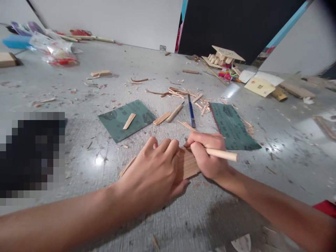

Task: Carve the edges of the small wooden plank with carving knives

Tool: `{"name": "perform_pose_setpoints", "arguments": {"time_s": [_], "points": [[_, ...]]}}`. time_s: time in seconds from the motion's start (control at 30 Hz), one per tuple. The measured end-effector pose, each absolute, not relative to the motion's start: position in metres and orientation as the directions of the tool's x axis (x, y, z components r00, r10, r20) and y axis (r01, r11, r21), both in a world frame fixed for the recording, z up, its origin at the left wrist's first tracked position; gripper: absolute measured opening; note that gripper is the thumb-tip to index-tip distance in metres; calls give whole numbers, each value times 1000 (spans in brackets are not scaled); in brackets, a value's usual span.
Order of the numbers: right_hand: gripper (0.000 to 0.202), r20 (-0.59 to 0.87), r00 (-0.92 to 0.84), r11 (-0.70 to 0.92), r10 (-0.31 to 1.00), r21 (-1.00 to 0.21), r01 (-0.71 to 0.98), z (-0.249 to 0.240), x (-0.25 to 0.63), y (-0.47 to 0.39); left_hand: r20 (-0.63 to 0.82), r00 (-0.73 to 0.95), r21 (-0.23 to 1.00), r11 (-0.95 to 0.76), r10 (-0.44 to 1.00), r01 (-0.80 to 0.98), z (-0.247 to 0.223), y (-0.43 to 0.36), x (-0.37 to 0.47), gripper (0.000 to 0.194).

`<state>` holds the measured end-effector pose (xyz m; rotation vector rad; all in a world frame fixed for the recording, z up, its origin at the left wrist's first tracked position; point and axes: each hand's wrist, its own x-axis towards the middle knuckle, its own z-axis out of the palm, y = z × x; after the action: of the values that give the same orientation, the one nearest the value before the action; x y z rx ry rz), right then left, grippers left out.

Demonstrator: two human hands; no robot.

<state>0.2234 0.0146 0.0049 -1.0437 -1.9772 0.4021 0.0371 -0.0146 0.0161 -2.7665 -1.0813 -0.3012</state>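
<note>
A flat, grooved piece of wood (188, 163) lies on the table between my hands. My left hand (157, 168) is closed over its left part, fingers bent across the far side and thumb along the near edge. In my right hand (210, 154) is a carving tool (223, 154) with a round, pale wooden handle, gripped like a pen. Its tip is hidden by my fingers at the wood's far right edge. Beyond my hands lie a blue craft knife (191, 111) and another wooden-handled tool (175, 112) beside a wood strip (162, 118).
Green sandpaper sheets lie left (112, 127) and right (236, 131), the left one bearing a small wood strip (129, 121). Wood shavings (181, 92) are scattered beyond. Plastic bags (60, 52) sit back left, a small wooden model (223, 56) back right. A blurred patch covers the left edge.
</note>
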Motion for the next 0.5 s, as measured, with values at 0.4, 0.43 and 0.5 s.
{"name": "perform_pose_setpoints", "arguments": {"time_s": [0.4, 0.43, 0.5], "points": [[26, 535, -316, 607, 783, -550, 573, 6, 226, 1, 136, 740, -113, -732, 658, 672, 17, -16, 40, 50], [26, 536, -316, 607, 783, -548, 575, 6, 226, 0, 130, 742, -111, -734, 657, 670, 17, -16, 40, 50], [26, 538, -321, 611, 780, -543, 576, 8, 226, -4, 120, 741, -111, -733, 661, 671, 17, -16, 40, 49]]}}
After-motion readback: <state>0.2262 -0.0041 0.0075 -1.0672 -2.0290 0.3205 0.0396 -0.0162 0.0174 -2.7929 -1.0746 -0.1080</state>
